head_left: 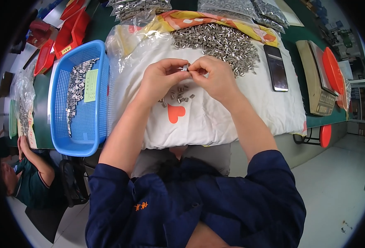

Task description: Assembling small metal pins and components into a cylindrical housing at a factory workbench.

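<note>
Both hands meet just above the middle of the white cushion point(215, 120). The left hand point(159, 78) and the right hand point(215, 78) are curled in, fingertips pinched together around one small metal sleeve point(186, 67), which sits between the two thumbs and forefingers. The other fingers are folded loosely and hold nothing that shows.

The step in hand looks like checking or fitting a single piece: one sleeve is lifted clear of the cushion and held up for handling. The sleeve seems to lie with its long axis roughly left to right, one end toward each hand, though it is too small and too covered to be sure which end is which.

Just below the hands, on the cushion, lie a few loose sleeves point(178, 96). The big heap of sleeves point(223, 43) rests on the far part of the cushion, beyond the hands. A blue basket point(60, 124) with more pieces stands left of the cushion, and a dark phone point(276, 68) lies on its right part.

The next move likely calls for a steady pinch and a small, careful turn, since the piece is tiny and slippery.
</note>
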